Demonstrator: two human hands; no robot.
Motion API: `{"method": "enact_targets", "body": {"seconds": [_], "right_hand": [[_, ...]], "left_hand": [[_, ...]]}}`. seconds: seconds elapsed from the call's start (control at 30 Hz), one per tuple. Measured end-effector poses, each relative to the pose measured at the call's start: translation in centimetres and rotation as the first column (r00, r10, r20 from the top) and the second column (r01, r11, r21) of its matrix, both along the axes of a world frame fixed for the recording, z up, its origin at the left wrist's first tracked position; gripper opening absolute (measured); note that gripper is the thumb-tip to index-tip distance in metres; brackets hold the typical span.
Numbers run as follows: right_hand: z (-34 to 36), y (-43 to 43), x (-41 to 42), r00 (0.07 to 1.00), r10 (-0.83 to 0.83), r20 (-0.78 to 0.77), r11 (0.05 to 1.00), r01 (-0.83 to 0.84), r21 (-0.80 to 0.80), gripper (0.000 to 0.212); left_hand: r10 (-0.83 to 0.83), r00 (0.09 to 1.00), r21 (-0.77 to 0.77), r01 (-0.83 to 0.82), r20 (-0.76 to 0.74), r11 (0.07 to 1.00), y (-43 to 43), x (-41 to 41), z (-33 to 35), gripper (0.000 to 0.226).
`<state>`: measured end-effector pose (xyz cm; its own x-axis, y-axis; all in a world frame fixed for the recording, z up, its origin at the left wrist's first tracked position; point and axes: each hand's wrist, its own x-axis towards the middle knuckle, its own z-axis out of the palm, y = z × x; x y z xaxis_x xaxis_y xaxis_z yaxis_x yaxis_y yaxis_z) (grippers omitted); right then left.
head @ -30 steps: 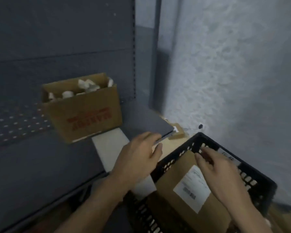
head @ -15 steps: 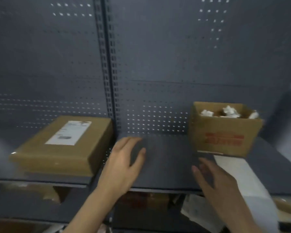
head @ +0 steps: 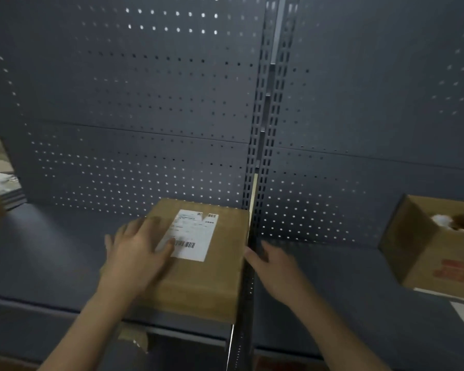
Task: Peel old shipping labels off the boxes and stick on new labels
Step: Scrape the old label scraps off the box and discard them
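Head view: left hand (head: 138, 253) over rectangular cardboard box (head: 204, 285).

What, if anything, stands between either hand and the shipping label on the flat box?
Nothing visible. The left hand is on the flat box, thumb at the edge of the label; the right hand hovers open beside the box's right side.

left hand (head: 137, 253) now flat on the labelled box (head: 198, 290), right hand (head: 276, 269) moved beside its right edge
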<state>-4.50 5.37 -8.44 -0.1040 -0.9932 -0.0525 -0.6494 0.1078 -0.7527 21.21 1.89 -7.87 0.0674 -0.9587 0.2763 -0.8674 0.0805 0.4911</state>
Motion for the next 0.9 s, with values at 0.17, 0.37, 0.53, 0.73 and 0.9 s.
{"method": "enact_targets", "body": {"seconds": [0.17,0.37,0.53,0.73,0.9], "right_hand": [[-0.5,-2.9,1.7,0.993,0.058,0.101,0.997,-0.063,0.053,0.039],[-1.7,-3.7,0.9,0.992,0.008,0.126,0.999,-0.014,0.047,0.039],[-1.4,-2.4,-3.7,0.997,-0.046,0.057,0.999,0.045,0.015,0.035],[-0.4,0.3,-12.4,0.989,-0.134,0.067,0.991,0.134,-0.004,0.019],[-0.5,2.2,-17.4,0.975,-0.216,0.041,0.976,0.216,0.008,0.027]], "left_hand": [[0.122,0.992,0.254,-0.127,0.034,0.959,-2.2,1.2,-0.3,0.071],[0.163,0.986,0.299,-0.163,0.026,0.94,-1.9,-0.1,0.2,0.06],[0.09,0.994,0.274,-0.071,-0.057,0.959,0.1,-3.7,0.5,0.066],[-0.049,0.974,0.262,0.107,-0.219,0.959,2.0,-10.6,-0.3,0.064],[-0.163,0.963,0.217,0.21,-0.215,0.953,3.0,-15.7,-0.9,0.064]]}}
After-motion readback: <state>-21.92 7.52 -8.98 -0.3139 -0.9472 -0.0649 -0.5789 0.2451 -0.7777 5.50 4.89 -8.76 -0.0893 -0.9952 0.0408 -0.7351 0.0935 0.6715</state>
